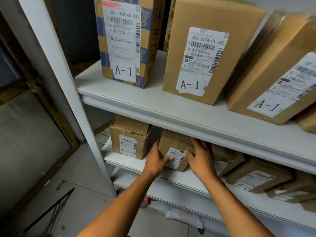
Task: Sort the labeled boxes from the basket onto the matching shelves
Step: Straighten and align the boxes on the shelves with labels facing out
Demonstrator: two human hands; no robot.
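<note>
Small cardboard box (176, 151), label apparently A-2: on the lower shelf (119, 162), under the upper shelf (153, 106) of A-1 boxes; my left hand (156, 159) and right hand (201, 159) clasp its sides, thumbs on the front label; neighbouring box (130, 141) just left of it
</note>
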